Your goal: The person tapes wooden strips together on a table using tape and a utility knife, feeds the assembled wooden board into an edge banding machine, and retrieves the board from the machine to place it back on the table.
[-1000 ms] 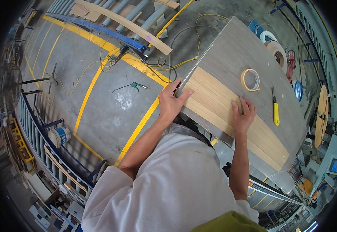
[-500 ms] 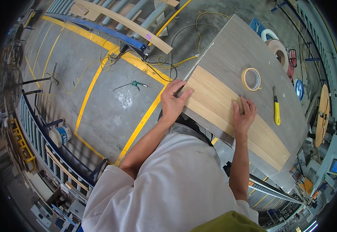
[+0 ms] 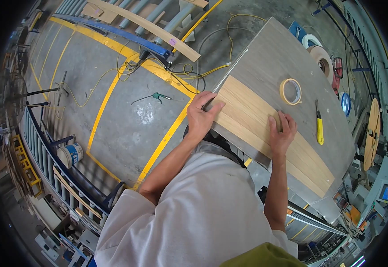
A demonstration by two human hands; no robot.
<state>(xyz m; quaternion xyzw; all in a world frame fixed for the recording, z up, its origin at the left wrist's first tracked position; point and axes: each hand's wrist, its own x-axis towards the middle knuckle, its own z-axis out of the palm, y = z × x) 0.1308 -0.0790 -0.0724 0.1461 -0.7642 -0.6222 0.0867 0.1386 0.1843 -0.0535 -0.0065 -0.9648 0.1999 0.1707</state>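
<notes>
Two pale wooden boards (image 3: 249, 103) lie side by side along the near edge of the grey worktable (image 3: 265, 58), with a thin seam between them. My left hand (image 3: 200, 116) is at their left end, thumb on top of the wood and fingers curled by the table's corner. My right hand (image 3: 283, 135) rests on the boards near their middle, thumb and fingers apart, fingertips by the far edge. Beyond it a roll of masking tape (image 3: 283, 92) lies flat on the table. To the right is a yellow utility knife (image 3: 320, 129).
A roller conveyor (image 3: 151, 43) with wooden strips stands beyond the floor at upper left. A green air gun (image 3: 157, 96) lies on the floor among hoses. A white bucket (image 3: 70, 155) is by another roller rack at left. Large tape rolls (image 3: 319, 60) sit past the table's far side.
Both hands keep their places on the boards. The whole view has shifted very slightly; nothing else has visibly moved.
</notes>
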